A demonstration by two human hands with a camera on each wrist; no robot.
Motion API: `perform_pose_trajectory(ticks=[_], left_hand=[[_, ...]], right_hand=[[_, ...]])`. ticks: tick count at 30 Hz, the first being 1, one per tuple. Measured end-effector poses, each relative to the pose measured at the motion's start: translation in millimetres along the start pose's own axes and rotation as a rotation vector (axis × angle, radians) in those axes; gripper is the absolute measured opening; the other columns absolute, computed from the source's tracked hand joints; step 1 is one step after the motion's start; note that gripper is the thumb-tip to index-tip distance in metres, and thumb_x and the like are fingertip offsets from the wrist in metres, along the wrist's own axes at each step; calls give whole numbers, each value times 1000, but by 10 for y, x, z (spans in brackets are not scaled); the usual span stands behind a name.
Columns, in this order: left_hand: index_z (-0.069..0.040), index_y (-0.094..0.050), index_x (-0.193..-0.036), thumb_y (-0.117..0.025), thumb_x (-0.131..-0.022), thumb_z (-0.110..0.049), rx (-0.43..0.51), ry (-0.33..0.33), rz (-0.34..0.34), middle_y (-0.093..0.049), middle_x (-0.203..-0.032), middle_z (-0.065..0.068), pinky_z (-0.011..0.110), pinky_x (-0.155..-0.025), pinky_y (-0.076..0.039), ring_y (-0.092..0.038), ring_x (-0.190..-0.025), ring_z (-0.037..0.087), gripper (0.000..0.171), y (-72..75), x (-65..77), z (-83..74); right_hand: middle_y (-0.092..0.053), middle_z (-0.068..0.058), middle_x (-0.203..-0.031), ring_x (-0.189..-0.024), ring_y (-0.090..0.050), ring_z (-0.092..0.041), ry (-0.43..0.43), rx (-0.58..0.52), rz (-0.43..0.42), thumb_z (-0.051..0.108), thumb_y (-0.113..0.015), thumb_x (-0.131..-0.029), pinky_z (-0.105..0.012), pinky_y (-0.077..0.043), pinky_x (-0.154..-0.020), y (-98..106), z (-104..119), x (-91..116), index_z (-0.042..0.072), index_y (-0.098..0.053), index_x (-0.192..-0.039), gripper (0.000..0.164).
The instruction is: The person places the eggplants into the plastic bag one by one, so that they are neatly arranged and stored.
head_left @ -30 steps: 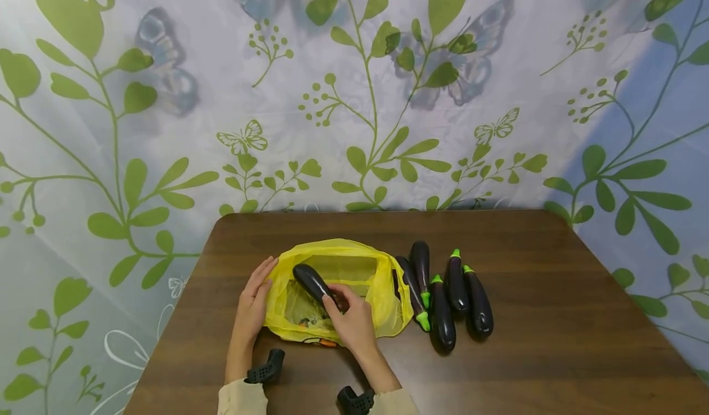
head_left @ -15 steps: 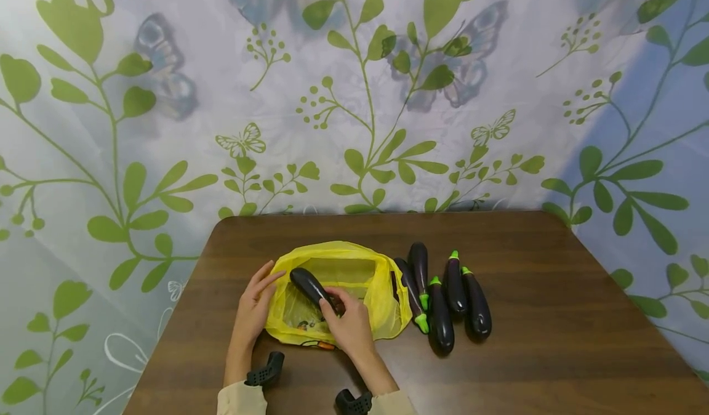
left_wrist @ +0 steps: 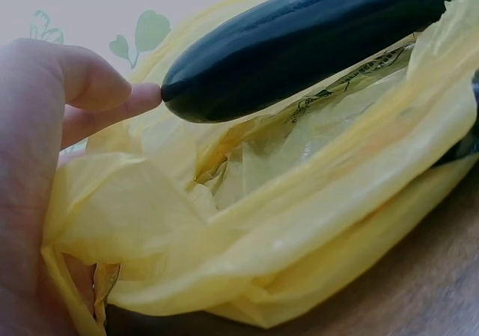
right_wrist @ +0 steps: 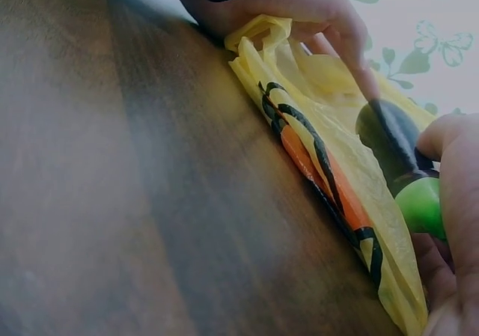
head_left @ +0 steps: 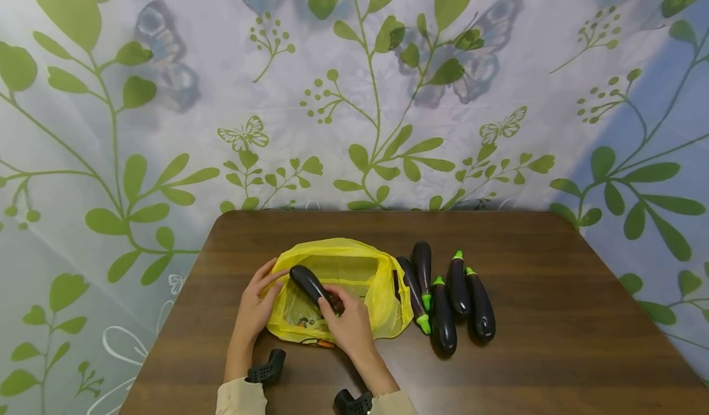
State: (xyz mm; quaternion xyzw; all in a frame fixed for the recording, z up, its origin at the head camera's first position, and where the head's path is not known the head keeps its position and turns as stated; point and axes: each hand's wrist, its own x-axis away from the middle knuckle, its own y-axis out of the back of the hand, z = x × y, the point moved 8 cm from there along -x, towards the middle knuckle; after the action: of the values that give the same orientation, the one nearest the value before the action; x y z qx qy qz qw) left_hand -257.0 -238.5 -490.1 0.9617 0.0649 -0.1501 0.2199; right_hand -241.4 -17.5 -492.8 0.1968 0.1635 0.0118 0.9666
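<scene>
My right hand grips a dark purple eggplant near its green stem end and holds it tilted over the mouth of a yellow plastic bag. In the left wrist view the eggplant points its rounded end at my left hand, whose straight index finger touches that tip. The left hand lies along the bag's left edge, the rest of its fingers partly hidden by the plastic. Up close in the right wrist view, the right thumb presses beside the green cap.
Several more eggplants with green stems lie on the brown wooden table, right of the bag; the leftmost overlaps its edge. A patterned cloth hangs behind the table's far edge. Black wrist mounts sit at both wrists.
My left index finger has stretched out from the bag's edge to the eggplant's tip. The right hand has shifted the eggplant slightly left; the other eggplants stay put.
</scene>
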Motion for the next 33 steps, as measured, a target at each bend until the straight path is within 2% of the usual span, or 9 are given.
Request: perform_pose_trajectory(ticks=[10, 22, 33], left_hand=[[-10, -73, -129, -58, -106, -17, -20, 28, -2, -44, -160, 10, 67, -118, -27, -35, -150, 39, 28, 67, -27, 31], [-7, -73, -128, -58, -106, -15, -8, 33, -3, -45, -160, 13, 65, -118, -27, -35, -150, 41, 28, 25, -20, -4], [-9, -73, -129, -59, -106, -16, -23, 69, 7, -44, -160, 11, 65, -118, -28, -36, -150, 40, 28, -15, -15, 35]], right_hand=[[-73, 4, -97, -78, -64, -5, 35, 7, -5, 30, -72, -98, -24, -54, -71, -33, 81, -15, 19, -74, -123, 26], [-73, 4, -96, -79, -65, -6, 26, 32, 6, 27, -74, -97, -25, -55, -72, -12, 59, -6, 18, -74, -122, 27], [-73, 5, -96, -80, -65, -6, 23, 37, 44, 28, -74, -97, -24, -55, -72, -28, 9, 6, 19, -73, -124, 29]])
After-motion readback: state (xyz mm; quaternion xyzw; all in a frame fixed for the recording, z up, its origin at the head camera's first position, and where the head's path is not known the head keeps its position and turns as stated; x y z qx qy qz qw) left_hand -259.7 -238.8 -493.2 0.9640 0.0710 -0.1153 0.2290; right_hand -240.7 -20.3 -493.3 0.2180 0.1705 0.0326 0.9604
